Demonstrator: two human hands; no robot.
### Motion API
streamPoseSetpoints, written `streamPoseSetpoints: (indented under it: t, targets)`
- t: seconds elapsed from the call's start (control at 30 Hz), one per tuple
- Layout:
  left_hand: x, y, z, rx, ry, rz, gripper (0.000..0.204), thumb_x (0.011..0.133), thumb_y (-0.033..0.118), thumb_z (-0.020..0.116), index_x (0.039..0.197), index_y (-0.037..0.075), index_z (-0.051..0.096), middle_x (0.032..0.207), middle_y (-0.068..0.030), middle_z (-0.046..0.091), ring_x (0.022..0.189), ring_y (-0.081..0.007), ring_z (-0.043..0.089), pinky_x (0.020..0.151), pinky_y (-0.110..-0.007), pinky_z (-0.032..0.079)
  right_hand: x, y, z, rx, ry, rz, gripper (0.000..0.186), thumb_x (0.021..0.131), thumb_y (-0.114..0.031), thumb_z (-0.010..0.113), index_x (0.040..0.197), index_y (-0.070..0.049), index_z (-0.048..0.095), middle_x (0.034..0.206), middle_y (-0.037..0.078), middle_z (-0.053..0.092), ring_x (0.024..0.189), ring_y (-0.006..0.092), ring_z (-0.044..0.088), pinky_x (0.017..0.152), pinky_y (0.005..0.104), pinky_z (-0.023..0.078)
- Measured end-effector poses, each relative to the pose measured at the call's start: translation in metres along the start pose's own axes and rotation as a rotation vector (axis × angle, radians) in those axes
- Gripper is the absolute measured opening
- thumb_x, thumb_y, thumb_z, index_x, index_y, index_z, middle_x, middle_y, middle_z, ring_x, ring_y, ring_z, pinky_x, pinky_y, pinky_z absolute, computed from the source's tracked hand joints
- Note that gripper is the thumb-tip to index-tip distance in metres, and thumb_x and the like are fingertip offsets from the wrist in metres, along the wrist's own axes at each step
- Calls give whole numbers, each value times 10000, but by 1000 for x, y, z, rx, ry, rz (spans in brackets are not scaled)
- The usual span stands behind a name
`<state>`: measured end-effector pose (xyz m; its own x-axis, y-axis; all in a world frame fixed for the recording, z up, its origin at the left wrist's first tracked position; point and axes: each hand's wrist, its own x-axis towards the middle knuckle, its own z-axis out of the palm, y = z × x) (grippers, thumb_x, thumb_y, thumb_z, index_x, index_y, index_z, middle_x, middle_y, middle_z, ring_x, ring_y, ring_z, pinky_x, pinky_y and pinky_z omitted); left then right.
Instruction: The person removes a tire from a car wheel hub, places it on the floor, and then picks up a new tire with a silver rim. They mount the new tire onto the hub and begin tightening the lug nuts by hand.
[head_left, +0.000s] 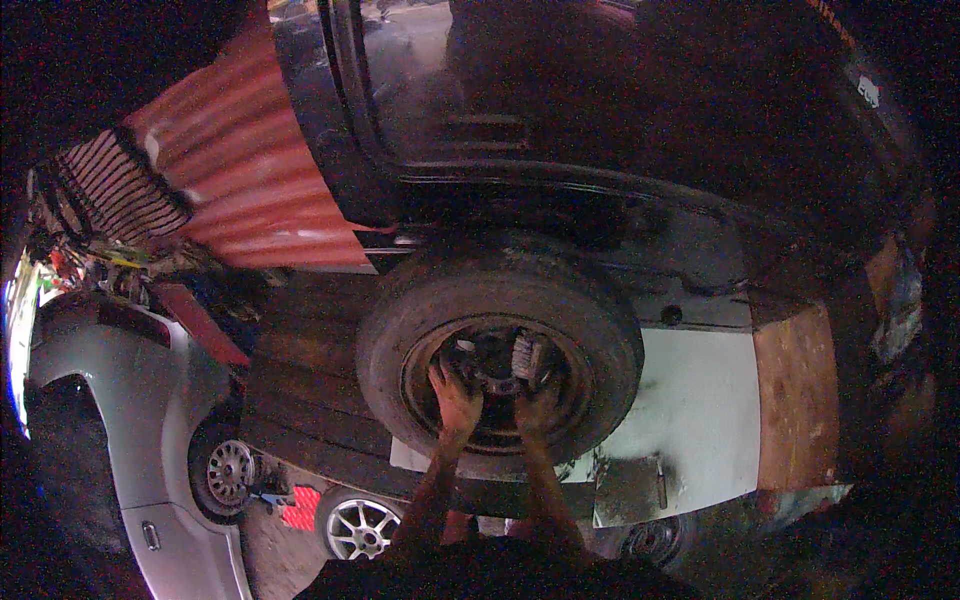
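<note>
A large dark tyre (385, 350) stands in front of me, round a worn, rusty-looking wheel rim (588, 385). Both my forearms reach into the wheel's hollow from below. My left hand (458, 402) is at the left inner side, its fingers stretched upward beside a small pale piece (465, 345). On the right, my right hand (537, 405) is bent in toward the dark hub (492, 365), just under a pale ribbed piece (525, 355). Shadow hides most of its fingertips, and what they grip is unclear.
A dark car body (620, 110) rises beyond the tyre. White sheet (700, 400) lies to the right with a slim tool (661, 483) on it. A silver car (165, 400) stands left. A white spoked wheel (362, 528) and red corrugated panel (240, 150) are nearby.
</note>
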<state>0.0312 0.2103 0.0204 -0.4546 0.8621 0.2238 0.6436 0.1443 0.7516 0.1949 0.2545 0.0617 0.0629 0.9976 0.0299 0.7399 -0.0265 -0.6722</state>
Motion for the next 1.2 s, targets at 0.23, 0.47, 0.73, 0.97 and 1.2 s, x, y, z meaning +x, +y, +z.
streamPoseSetpoints:
  t: [0.23, 0.47, 0.73, 0.97, 1.2]
  targets:
    - [-8, -72, 62, -39, 178, 227, 912, 855, 234, 708, 1540, -39, 171, 1534, -330, 273, 1411, -556, 237, 1169, -576, 258, -3, -5, 6, 2, 11, 1, 574, 894, -300, 701, 1296, 51, 490, 1236, 242, 492, 1177, 383, 474, 1012, 471, 371]
    - [9, -99, 57, -642, 47, -114, 689, 946, 266, 602, 1518, 9, 317, 1483, -181, 458, 1292, -328, 492, 1088, -455, 404, -2, -3, 9, 5, 18, 11, 543, 894, -292, 701, 1271, 45, 504, 1183, 226, 512, 1135, 366, 495, 980, 462, 387]
    - [25, -53, 40, -1375, -54, -657, 504, 986, 292, 565, 1432, 88, 452, 1290, -72, 595, 1108, -237, 604, 978, -423, 496, 4, 5, 9, 6, 50, 14, 508, 895, -283, 702, 1242, 38, 519, 1124, 208, 536, 1087, 348, 518, 944, 452, 406]
    - [3, -87, 48, -1480, 1, -447, 517, 971, 258, 593, 1435, 75, 455, 1347, -60, 547, 1178, -223, 542, 995, -391, 469, 7, 2, 15, 24, 57, -11, 477, 895, -275, 703, 1217, 32, 532, 1071, 193, 557, 1046, 331, 538, 912, 444, 422]
    - [40, -43, 29, -1193, -14, -416, 693, 943, 199, 632, 1549, 88, 316, 1548, -82, 372, 1379, -235, 378, 1156, -380, 293, 26, 8, 14, 24, 61, -9, 446, 896, -268, 703, 1192, 27, 546, 1019, 177, 578, 1004, 315, 558, 880, 435, 438]
